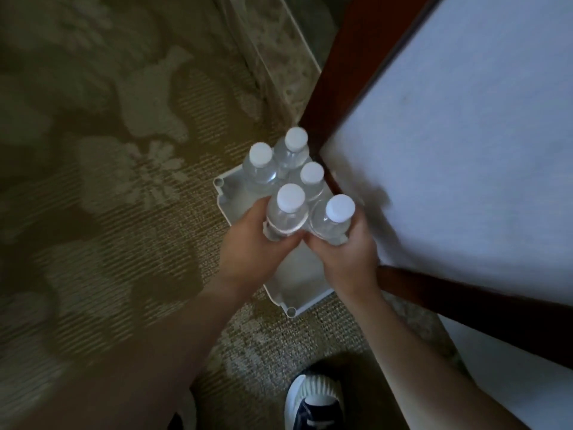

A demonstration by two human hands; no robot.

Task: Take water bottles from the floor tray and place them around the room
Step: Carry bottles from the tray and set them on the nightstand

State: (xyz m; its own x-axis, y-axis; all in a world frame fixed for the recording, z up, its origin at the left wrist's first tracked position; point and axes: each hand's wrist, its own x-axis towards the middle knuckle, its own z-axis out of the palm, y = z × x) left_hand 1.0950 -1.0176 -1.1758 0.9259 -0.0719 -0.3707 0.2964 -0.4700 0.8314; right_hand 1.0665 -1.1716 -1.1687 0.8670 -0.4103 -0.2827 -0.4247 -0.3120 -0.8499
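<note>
Five clear plastic water bottles w/ white screw caps, all upright, clustered at the far end of a shallow white rectangular plastic tray [224, 193] on the patterned carpet. Tray sits diagonal, its right side tucked against/under a dark wooden frame. Near end of tray bare. Back bottle [293, 148] by the frame corner; far-left bottle [259, 164] just beside it; middle bottle [311, 178] touching its neighbours. Near-left bottle [286, 209] gripped round the body by left hand [251, 243]; near-right bottle [335, 217] gripped by right hand [344, 252]. The two gripped bottles touch.
</note>
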